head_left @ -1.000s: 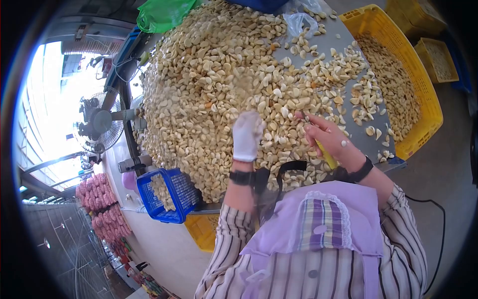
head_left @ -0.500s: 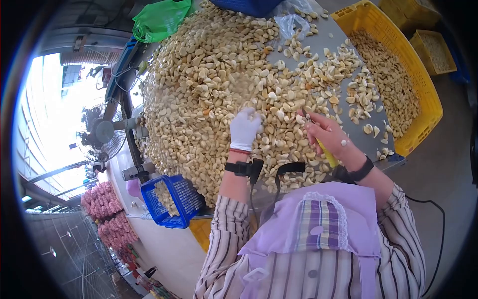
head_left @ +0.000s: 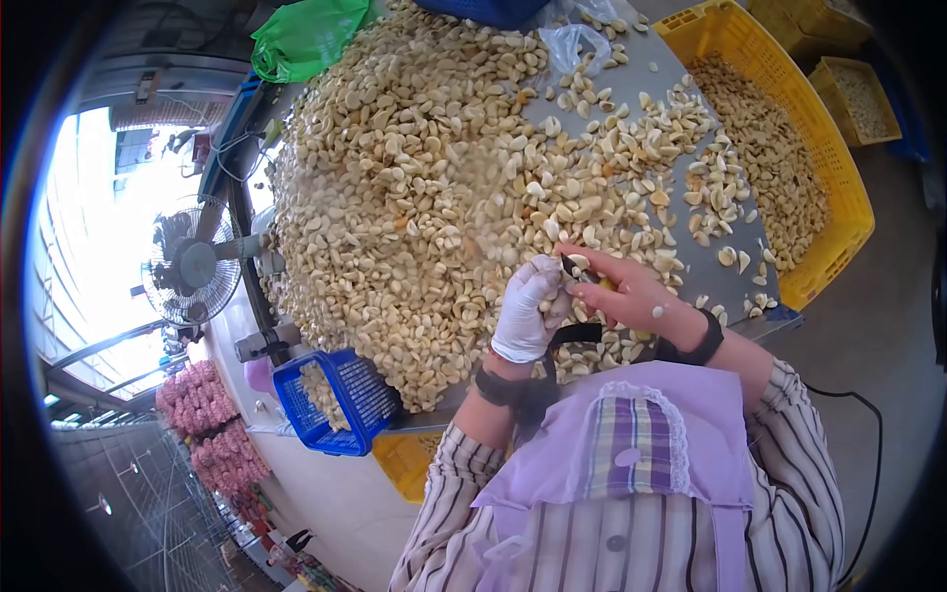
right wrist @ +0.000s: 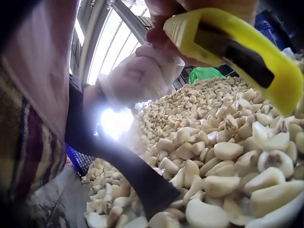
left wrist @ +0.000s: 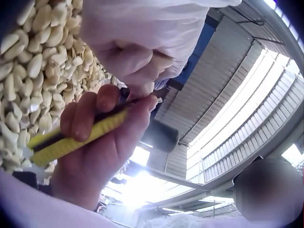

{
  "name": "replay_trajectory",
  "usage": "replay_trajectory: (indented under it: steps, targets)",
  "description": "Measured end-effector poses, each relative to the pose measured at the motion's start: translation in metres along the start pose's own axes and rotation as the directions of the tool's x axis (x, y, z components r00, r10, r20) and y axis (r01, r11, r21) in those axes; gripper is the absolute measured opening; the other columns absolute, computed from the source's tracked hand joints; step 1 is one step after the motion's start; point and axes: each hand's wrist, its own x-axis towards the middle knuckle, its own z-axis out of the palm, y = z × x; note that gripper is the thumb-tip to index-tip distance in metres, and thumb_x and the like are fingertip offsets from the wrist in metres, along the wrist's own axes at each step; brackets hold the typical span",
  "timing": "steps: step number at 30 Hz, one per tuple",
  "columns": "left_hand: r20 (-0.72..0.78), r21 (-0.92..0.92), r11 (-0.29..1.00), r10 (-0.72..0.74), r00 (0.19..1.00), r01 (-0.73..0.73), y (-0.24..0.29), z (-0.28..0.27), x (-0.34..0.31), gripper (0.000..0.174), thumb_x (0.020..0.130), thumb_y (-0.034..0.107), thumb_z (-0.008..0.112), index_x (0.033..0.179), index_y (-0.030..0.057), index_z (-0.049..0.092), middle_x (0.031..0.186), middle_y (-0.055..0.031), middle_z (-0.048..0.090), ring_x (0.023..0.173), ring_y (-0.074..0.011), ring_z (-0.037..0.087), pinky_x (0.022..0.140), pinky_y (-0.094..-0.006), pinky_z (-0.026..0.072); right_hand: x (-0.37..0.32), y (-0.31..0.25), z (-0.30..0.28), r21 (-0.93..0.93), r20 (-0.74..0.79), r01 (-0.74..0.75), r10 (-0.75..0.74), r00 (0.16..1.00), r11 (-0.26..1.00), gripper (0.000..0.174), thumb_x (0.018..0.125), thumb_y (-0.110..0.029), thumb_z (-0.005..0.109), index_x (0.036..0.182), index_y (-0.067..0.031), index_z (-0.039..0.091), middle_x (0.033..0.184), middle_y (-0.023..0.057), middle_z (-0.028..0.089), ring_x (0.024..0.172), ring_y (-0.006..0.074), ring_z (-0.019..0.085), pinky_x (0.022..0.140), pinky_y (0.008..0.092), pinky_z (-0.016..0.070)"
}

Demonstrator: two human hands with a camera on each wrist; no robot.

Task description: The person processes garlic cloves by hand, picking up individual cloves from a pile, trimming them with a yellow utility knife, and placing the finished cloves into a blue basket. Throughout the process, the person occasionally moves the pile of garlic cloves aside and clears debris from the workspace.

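Pale peeled cloves are heaped over a grey table. The gloved left hand is curled with cloves in its fingers, seen as pale pieces under the white glove in the left wrist view. Against it, the bare right hand grips a yellow-handled knife, its tip end at the left hand's fingertips. In the right wrist view the yellow handle crosses above the cloves, with the gloved fist behind it. Whether the blade touches a clove cannot be made out.
A blue basket with cloves leans at the near left table edge. Beyond the right edge stands a yellow crate of browner pieces. A green bag and a clear bag lie at the far side. A fan stands left.
The left hand has come off the heap, moving right and nearer the body, and its fingers have closed round cloves. The right hand has shifted left, bringing the knife to it.
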Motion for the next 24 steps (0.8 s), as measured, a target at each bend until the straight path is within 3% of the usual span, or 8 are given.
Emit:
replay_trajectory:
  steps: [6,11,13,14,16,19,20,24]
  targets:
    - [0.261,-0.335,0.941,0.046,0.964,0.046,-0.007,-0.007,0.007,0.021,0.083,0.022,0.058,0.085,0.0041,0.048,0.066,-0.0060,0.051,0.037,-0.0075,0.033,0.033,-0.0193,0.0266,0.004,0.006,-0.005,0.265,-0.071,-0.076,0.097,0.993,0.961,0.043,0.091,-0.015,0.049,0.134,-0.0129,0.044,0.068,-0.0006,0.050,0.050,0.0048,0.046,0.045,0.0191,0.0411]
    - [0.113,-0.387,0.894,0.289,0.951,-0.226,0.015,-0.003,0.038,0.034,0.082,0.025,0.061,0.104,0.0013,0.049,0.067,-0.0067,0.050,0.042,-0.0094,0.039,0.034,-0.0177,0.0279,0.005,0.005,-0.018,0.488,-0.178,-0.061,0.167,0.970,0.871,0.038,0.093,-0.023,0.046,0.128,-0.0079,0.047,0.066,-0.0020,0.048,0.052,0.0061,0.044,0.044,0.0203,0.0389]
    - [-0.038,0.367,0.890,0.305,0.952,-0.270,0.037,-0.022,0.068,0.040,0.082,0.025,0.063,0.111,-0.0005,0.054,0.076,-0.0099,0.058,0.049,-0.0134,0.050,0.042,-0.0209,0.0375,0.007,0.009,-0.019,0.495,-0.183,-0.064,0.176,0.967,0.867,0.037,0.093,-0.024,0.046,0.126,-0.0076,0.048,0.067,-0.0018,0.048,0.052,0.0062,0.044,0.044,0.0201,0.0387]
    - [-0.037,0.367,0.890,0.304,0.952,-0.270,0.036,-0.037,0.088,0.040,0.082,0.025,0.063,0.111,-0.0005,0.054,0.076,-0.0099,0.058,0.049,-0.0134,0.050,0.042,-0.0209,0.0375,0.008,0.010,-0.020,0.500,-0.189,-0.065,0.182,0.965,0.863,0.036,0.093,-0.025,0.046,0.125,-0.0074,0.049,0.067,-0.0016,0.048,0.051,0.0064,0.044,0.044,0.0199,0.0385]
    - [0.481,0.871,-0.230,0.579,0.658,-0.434,0.034,-0.067,0.121,0.035,0.081,0.026,0.064,0.105,0.0011,0.062,0.088,-0.0118,0.066,0.062,-0.0166,0.060,0.056,-0.0255,0.0462,0.009,0.010,-0.022,0.482,-0.195,-0.085,0.201,0.960,0.872,0.035,0.093,-0.025,0.047,0.123,-0.0072,0.050,0.067,-0.0014,0.049,0.050,0.0066,0.045,0.043,0.0202,0.0387]
    - [0.072,0.995,-0.073,0.099,0.993,-0.065,0.064,-0.014,0.096,0.029,0.078,0.029,0.067,0.093,0.0042,0.068,0.096,-0.0111,0.067,0.074,-0.0198,0.065,0.067,-0.0302,0.0485,0.007,0.008,-0.024,0.466,-0.221,-0.096,0.221,0.950,0.880,0.033,0.093,-0.025,0.048,0.121,-0.0070,0.052,0.066,-0.0012,0.049,0.047,0.0069,0.044,0.042,0.0209,0.0389]
    - [0.180,0.981,-0.078,0.043,0.983,-0.176,0.059,-0.026,0.096,0.028,0.076,0.032,0.069,0.091,0.0081,0.070,0.090,-0.0095,0.068,0.077,-0.0222,0.065,0.069,-0.0310,0.0487,0.006,0.008,-0.026,0.465,-0.231,-0.101,0.231,0.945,0.880,0.033,0.093,-0.025,0.048,0.120,-0.0068,0.052,0.066,-0.0012,0.049,0.045,0.0070,0.044,0.042,0.0213,0.0391]
    - [0.265,0.961,-0.204,0.493,0.829,-0.186,0.069,-0.034,0.115,0.037,0.074,0.040,0.069,0.085,0.0047,0.068,0.096,-0.0139,0.066,0.081,-0.0284,0.063,0.072,-0.0356,0.0487,0.010,0.019,-0.031,0.497,-0.293,-0.085,0.259,0.920,0.864,0.032,0.093,-0.024,0.048,0.120,-0.0073,0.052,0.065,-0.0013,0.050,0.043,0.0070,0.044,0.041,0.0212,0.0381]
